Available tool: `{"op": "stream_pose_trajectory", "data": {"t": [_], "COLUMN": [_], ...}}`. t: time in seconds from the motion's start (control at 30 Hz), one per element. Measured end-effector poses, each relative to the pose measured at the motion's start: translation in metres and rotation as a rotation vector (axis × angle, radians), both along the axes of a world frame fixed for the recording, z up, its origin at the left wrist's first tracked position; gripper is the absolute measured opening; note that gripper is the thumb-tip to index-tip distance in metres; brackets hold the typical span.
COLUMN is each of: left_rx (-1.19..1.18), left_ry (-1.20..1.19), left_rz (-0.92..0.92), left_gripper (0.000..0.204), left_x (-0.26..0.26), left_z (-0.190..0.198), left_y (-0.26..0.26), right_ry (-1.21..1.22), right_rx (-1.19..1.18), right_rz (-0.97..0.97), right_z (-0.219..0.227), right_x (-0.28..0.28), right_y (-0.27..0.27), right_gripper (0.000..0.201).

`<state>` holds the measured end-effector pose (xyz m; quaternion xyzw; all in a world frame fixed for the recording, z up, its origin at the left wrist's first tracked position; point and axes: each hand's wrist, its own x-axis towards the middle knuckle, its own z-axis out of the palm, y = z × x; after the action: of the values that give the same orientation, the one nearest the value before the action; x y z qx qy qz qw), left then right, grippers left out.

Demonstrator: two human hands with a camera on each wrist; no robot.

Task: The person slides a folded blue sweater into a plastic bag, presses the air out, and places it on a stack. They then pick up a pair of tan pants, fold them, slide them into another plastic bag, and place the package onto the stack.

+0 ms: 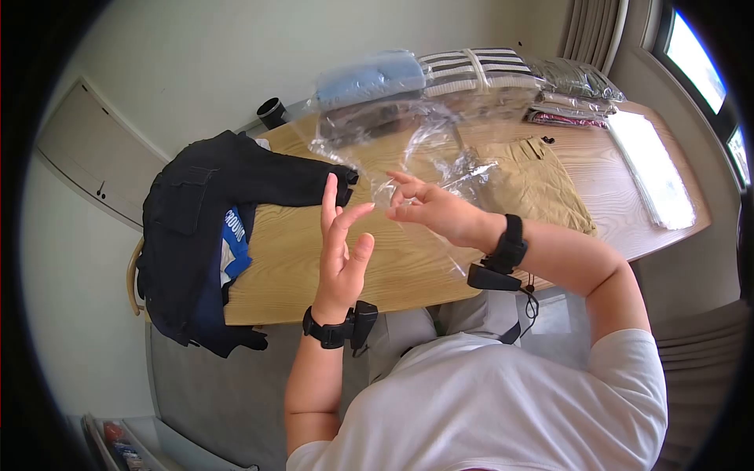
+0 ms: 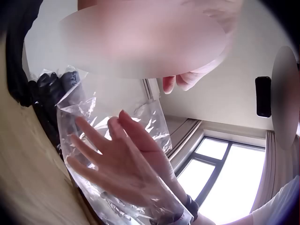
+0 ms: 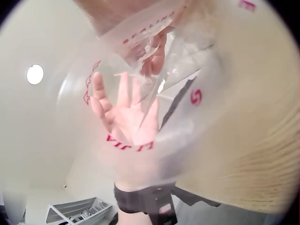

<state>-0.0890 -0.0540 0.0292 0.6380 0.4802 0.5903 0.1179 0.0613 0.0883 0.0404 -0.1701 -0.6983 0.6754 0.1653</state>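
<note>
A clear plastic bag (image 1: 459,163) with red lettering stands loosely opened above the table, in front of both hands. My right hand (image 1: 440,212) is at the bag, its fingers spread; in the left wrist view the clear film overlaps this right hand (image 2: 124,164) down to the wristband. My left hand (image 1: 343,263) is raised palm inward beside it, thumb apart and fingers mostly straight, holding nothing. Through the printed film in the right wrist view shows the left palm (image 3: 131,119). Folded tan trousers (image 1: 538,184) lie on the table beyond the right forearm.
A black jacket (image 1: 184,204) hangs over the table's left end, a blue-and-white garment (image 1: 234,239) under it. Bagged folded clothes, a light blue one (image 1: 369,78) and a striped one (image 1: 479,69), line the back. Flat clear bags (image 1: 650,169) lie at the right; a black cup (image 1: 272,112) stands behind.
</note>
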Motion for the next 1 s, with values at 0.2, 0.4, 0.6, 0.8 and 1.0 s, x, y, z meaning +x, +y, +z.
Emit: {"op": "stream_pose_trajectory", "data": {"t": [0.2,0.4,0.6,0.8,1.0], "left_rx": [-0.225,-0.468,-0.755,-0.834,-1.003], "left_ry": [0.095,-0.107,0.331,0.582,0.650], "left_rz": [0.248,0.148,0.334,0.346,0.456], "left_gripper": [0.039,0.049,0.054,0.063,0.067], "left_x": [-0.037,-0.052,-0.057,-0.045,-0.026], "left_z": [-0.028,-0.057,-0.076,-0.081,-0.062], "left_y": [-0.035,-0.031,-0.029,-0.040,-0.058], "right_ry": [-0.210,-0.343,-0.372,-0.643,-0.637], "right_rx": [0.035,-0.002,0.310,0.394,0.020], "right_rz": [0.015,0.006,-0.263,-0.972,-0.833], "right_z": [-0.059,-0.046,0.012,-0.008,-0.033], "right_x": [-0.075,-0.047,0.067,0.206,0.235], "right_y": [-0.031,-0.039,0.047,0.145,0.162], "right_gripper": [0.015,0.047,0.061,0.058,0.044]}}
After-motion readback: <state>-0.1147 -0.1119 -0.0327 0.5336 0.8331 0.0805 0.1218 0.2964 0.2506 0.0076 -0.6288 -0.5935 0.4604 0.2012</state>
